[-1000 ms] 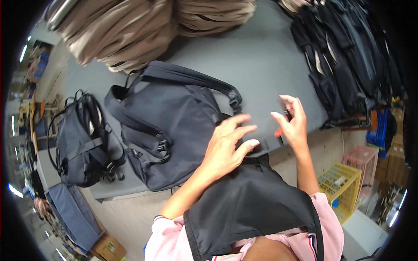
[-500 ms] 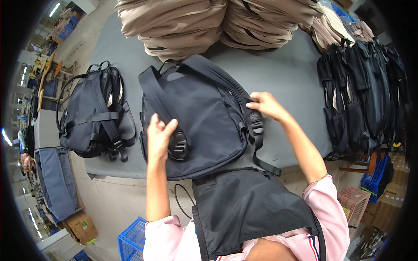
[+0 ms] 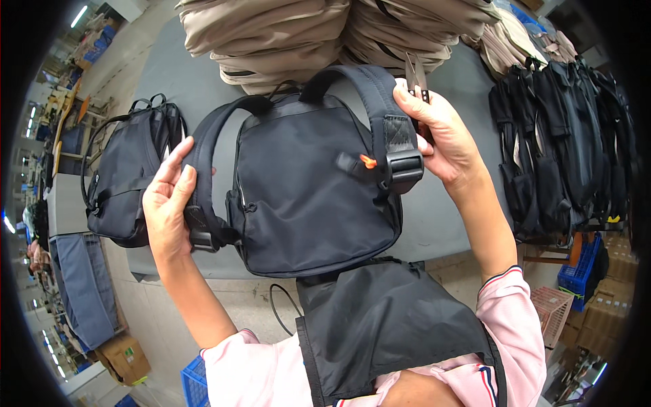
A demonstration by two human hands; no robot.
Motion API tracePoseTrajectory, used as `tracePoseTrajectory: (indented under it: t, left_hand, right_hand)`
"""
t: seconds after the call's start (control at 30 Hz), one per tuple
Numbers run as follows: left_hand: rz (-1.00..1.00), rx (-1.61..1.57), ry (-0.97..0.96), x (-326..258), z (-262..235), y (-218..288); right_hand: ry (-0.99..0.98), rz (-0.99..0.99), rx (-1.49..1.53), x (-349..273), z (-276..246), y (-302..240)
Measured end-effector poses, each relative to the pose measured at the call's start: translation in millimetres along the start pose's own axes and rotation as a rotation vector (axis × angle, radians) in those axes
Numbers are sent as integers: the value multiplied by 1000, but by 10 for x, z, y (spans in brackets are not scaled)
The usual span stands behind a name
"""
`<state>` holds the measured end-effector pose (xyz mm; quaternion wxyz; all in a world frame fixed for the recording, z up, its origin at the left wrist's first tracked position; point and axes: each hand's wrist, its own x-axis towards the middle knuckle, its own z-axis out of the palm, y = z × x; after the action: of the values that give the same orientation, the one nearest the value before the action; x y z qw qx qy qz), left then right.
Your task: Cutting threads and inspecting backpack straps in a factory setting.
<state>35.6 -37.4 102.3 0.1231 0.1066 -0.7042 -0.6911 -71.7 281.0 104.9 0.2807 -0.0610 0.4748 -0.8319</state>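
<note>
A dark navy backpack (image 3: 315, 197) lies in front of me with its strap side up. Its two shoulder straps are lifted and spread apart. My left hand (image 3: 169, 197) grips the left shoulder strap (image 3: 211, 146) at its outer edge, above a black buckle (image 3: 203, 239). In my right hand (image 3: 441, 132) is the right shoulder strap (image 3: 383, 102), held just above its wide black buckle (image 3: 405, 166). Small thread snips (image 3: 416, 76) stick up from the same hand, blades pointing away from me. An orange bit (image 3: 368, 161) shows beside the right buckle.
Another dark backpack (image 3: 129, 180) lies at the left on the grey table (image 3: 447, 217). Stacked beige bags (image 3: 271, 41) rise at the far side. Several black bags (image 3: 556, 142) stand in a row at the right. A blue crate (image 3: 582, 271) sits beyond the table's right end.
Both straps have come up off the backpack and spread outward. My left hand has moved left with its strap; my right hand has turned and risen slightly, and the snips now show.
</note>
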Motion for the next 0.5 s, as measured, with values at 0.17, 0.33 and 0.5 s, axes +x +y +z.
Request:
tracePoseTrajectory:
  t: [0.17,0.33,0.5]
  left_hand:
    - [-156,310,-652,-314,-180,143]
    - [-211,374,-204,-49,-358,-161]
    - [-110,353,-160,460,-8,-884]
  right_hand:
    - [-365,174,-541,-322,-125,-31]
    - [98,212,-1039,-298,-171,-9]
    - [261,99,-1283,242,-610,581]
